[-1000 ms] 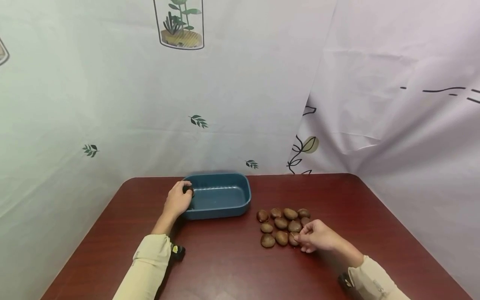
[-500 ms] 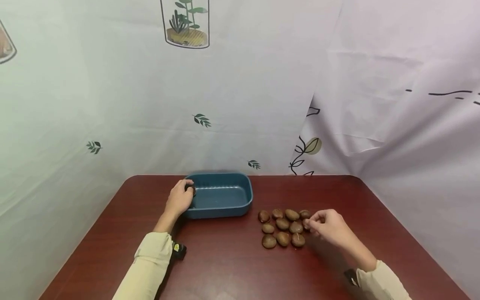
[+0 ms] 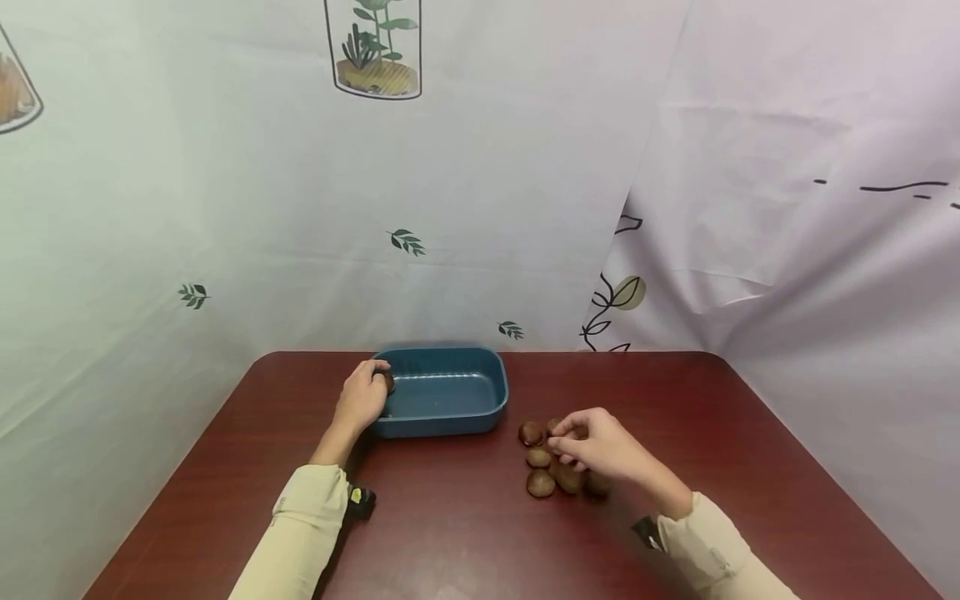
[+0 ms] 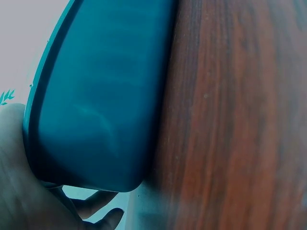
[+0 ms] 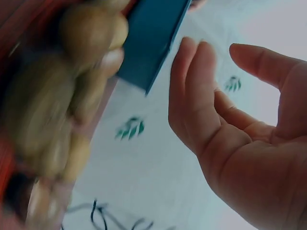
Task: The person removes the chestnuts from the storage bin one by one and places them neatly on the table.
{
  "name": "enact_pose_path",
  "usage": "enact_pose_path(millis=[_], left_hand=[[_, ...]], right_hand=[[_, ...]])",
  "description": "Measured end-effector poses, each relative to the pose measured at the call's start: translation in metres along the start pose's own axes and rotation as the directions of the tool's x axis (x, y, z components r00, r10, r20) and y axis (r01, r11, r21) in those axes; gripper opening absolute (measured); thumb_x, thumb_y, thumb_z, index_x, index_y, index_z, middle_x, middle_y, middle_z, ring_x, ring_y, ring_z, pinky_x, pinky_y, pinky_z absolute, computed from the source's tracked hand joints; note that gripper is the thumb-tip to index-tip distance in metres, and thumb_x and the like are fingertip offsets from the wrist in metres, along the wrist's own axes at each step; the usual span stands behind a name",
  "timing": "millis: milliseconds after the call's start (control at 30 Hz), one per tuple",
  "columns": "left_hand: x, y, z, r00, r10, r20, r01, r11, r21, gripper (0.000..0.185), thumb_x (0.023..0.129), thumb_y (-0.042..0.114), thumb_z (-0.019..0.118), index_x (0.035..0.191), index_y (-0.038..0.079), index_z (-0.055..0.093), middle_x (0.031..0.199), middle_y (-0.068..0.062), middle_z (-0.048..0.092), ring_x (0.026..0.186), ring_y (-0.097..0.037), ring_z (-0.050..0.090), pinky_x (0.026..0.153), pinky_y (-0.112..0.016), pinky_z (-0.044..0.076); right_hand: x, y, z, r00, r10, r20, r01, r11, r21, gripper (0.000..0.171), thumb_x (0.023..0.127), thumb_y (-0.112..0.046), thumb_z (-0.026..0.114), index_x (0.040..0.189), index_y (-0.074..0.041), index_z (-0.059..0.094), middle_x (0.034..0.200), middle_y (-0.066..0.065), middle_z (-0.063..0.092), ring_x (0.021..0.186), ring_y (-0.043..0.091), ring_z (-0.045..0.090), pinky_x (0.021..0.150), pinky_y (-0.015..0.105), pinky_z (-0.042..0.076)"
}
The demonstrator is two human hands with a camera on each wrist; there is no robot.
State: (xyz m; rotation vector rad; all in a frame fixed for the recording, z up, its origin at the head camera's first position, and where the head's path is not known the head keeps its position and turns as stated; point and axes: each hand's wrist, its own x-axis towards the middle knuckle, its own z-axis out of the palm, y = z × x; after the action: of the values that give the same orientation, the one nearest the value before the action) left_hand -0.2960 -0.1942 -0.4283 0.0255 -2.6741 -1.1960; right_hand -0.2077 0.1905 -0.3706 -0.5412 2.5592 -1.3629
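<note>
Your left hand (image 3: 362,400) grips the near-left corner of the blue rectangular plastic tray (image 3: 480,410), holding it on the dark red wooden table (image 3: 465,525), as half a second ago. Your right hand (image 3: 596,446) has swung left from the cluster's right edge and now hovers over the brown chestnuts (image 3: 542,483). Fingers loosely curled, palm empty in the wrist view: nothing picked up yet.
</note>
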Motion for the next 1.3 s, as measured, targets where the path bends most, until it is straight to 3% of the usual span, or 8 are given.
enact_pose_path(millis=[233, 433, 600, 767, 1033, 1167, 1300], left_hand=[[-0.001, -0.002, -0.001, 1.0, -0.011, 0.007, 0.011, 1.0, -0.01, 0.045, 0.102, 0.016, 0.026, 0.134, 0.004, 0.055, 0.144, -0.015, 0.047, 0.131, -0.038, 0.045, 0.104, -0.057, 0.035], [-0.003, -0.003, 0.0, 1.0, -0.02, 0.0, 0.02, 1.0, -0.015, 0.045, 0.101, 0.015, 0.026, 0.134, 0.005, 0.055, 0.144, -0.014, 0.048, 0.129, -0.038, 0.046, 0.103, -0.058, 0.035], [-0.003, -0.001, 0.002, 1.0, -0.025, 0.009, 0.025, 1.0, -0.015, 0.045, 0.101, 0.016, 0.026, 0.133, 0.006, 0.055, 0.143, -0.014, 0.048, 0.129, -0.038, 0.047, 0.103, -0.057, 0.036], [-0.001, 0.002, 0.001, 1.0, -0.017, -0.01, 0.017, 1.0, -0.015, 0.044, 0.101, 0.016, 0.027, 0.132, 0.006, 0.056, 0.142, -0.014, 0.049, 0.129, -0.038, 0.047, 0.102, -0.058, 0.036], [0.001, 0.003, -0.001, 1.0, -0.026, -0.015, 0.026, 1.0, -0.006, 0.044, 0.101, 0.016, 0.027, 0.132, 0.007, 0.056, 0.143, -0.013, 0.049, 0.13, -0.038, 0.047, 0.102, -0.058, 0.037], [0.001, 0.003, -0.002, 0.999, -0.03, -0.015, 0.03, 1.0, -0.003, 0.043, 0.101, 0.016, 0.027, 0.132, 0.007, 0.056, 0.142, -0.013, 0.049, 0.128, -0.037, 0.048, 0.101, -0.058, 0.037], [0.0, 0.003, 0.0, 1.0, -0.028, -0.004, 0.028, 1.0, -0.001, 0.044, 0.101, 0.016, 0.027, 0.133, 0.006, 0.055, 0.142, -0.013, 0.049, 0.127, -0.038, 0.048, 0.101, -0.058, 0.038]], right_hand=[[0.031, -0.018, 0.029, 0.998, -0.049, 0.05, 0.05, 0.999, -0.018, 0.028, 0.089, -0.019, 0.071, 0.109, 0.002, 0.069, 0.09, 0.004, 0.071, 0.073, 0.025, 0.068, 0.069, 0.032, 0.055], [0.061, -0.037, 0.052, 0.991, -0.115, 0.074, 0.115, 0.993, 0.004, 0.033, 0.092, -0.021, 0.069, 0.117, 0.0, 0.068, 0.104, 0.004, 0.072, 0.095, 0.019, 0.068, 0.08, 0.033, 0.054], [0.083, -0.045, 0.071, 0.988, -0.154, 0.027, 0.154, 0.988, 0.011, 0.025, 0.093, -0.02, 0.068, 0.115, -0.007, 0.07, 0.107, 0.003, 0.071, 0.1, 0.017, 0.067, 0.085, 0.035, 0.053], [0.112, -0.049, 0.089, 0.986, -0.159, -0.046, 0.161, 0.986, 0.041, 0.022, 0.093, -0.016, 0.066, 0.112, -0.006, 0.072, 0.112, 0.009, 0.07, 0.099, 0.02, 0.068, 0.084, 0.036, 0.054], [0.151, -0.05, 0.115, 0.996, -0.073, 0.05, 0.072, 0.997, 0.015, 0.026, 0.093, -0.015, 0.067, 0.115, -0.002, 0.072, 0.11, 0.007, 0.071, 0.104, 0.023, 0.066, 0.083, 0.036, 0.054], [0.166, -0.053, 0.123, 0.992, -0.004, 0.127, -0.008, 0.996, 0.093, 0.03, 0.093, -0.013, 0.065, 0.119, 0.002, 0.069, 0.108, 0.009, 0.071, 0.098, 0.03, 0.067, 0.074, 0.032, 0.054], [0.177, -0.051, 0.129, 0.973, 0.06, 0.223, -0.098, 0.981, 0.165, 0.035, 0.094, -0.012, 0.064, 0.125, 0.002, 0.065, 0.11, 0.01, 0.069, 0.1, 0.032, 0.068, 0.072, 0.031, 0.055]])
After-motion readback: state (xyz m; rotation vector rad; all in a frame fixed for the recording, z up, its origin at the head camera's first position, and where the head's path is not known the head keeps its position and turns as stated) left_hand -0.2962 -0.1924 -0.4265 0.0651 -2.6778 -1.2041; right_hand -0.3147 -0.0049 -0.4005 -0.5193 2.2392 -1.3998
